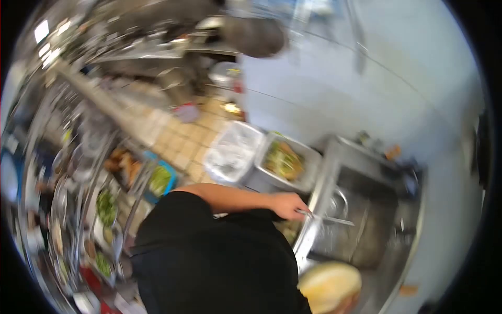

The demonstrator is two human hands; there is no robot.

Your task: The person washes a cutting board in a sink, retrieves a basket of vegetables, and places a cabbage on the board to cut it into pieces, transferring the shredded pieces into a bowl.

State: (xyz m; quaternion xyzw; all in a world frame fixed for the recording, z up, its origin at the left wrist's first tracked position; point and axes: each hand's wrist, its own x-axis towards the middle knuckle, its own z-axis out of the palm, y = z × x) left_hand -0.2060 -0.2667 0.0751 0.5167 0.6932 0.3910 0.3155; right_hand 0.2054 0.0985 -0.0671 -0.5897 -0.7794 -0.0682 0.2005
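Note:
My left hand (288,205) is closed at the near edge of the sink. It grips a thin metal tool (340,221), perhaps a knife, whose narrow bright length reaches out over the basin. At the bottom, my right hand (348,303) is partly visible, its fingers against a large rounded yellow-white piece of food (330,282), blurred, whose kind I cannot make out. That piece is beside the lower end of the steel sink (309,238). Inside the basin a round metal item (337,203) lies near the tool.
Left of the sink are a grey tub with leafy greens (283,159) and a white bin lined with plastic (234,152). Behind me, shelves hold a blue-rimmed container (170,180) and several vegetable trays. A pale wall (334,99) rises behind the sink.

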